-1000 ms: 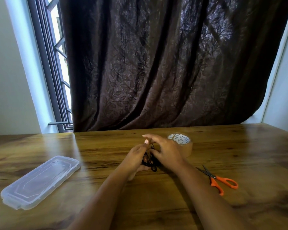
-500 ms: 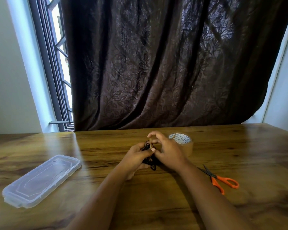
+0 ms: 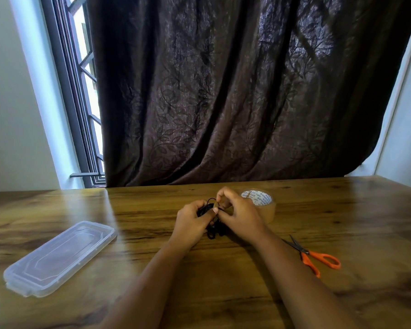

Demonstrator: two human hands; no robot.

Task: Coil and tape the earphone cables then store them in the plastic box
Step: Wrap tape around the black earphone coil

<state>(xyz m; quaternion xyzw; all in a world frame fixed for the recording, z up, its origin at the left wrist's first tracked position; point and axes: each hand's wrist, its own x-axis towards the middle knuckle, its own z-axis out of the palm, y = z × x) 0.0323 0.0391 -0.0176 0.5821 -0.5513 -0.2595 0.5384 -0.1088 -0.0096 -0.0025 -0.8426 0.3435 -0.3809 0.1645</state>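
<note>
Cable (image 3: 211, 233): a black earphone cable, bunched into a small bundle, is held between the two hands just above the table (image 3: 140, 205), near its middle and towards the far edge. A few loops hang out below the hands; whether they touch the wood I cannot tell. One thin loop arches up over the top of the bundle.

The left hand (image 3: 192, 222) grips the bundle from the left, fingers curled round it and thumb laid across the top. The right hand (image 3: 239, 216) meets it from the right, with thumb and forefinger bent into a pinch at the bundle's upper end and the other fingers curled beneath. Between the two thumb tips shows a tan scrap (image 3: 216, 205), too small to make out for sure. Both forearms reach in from the near edge.

Just behind the right hand a tape roll (image 3: 267, 210) lies flat on the table. It is clear brown with a white printed core, and the knuckles partly hide it. Right of the right forearm lie scissors (image 3: 317, 256), with orange handles towards the right edge and blades pointing towards the hands. Well to the left lies the box (image 3: 59, 257), which is clear plastic, long and shallow, set at an angle and apart from everything else.

Behind the table hangs a dark brown curtain (image 3: 223, 91) with a leaf pattern. Left of it is a window (image 3: 86, 91) with a dark frame and daylight.
</note>
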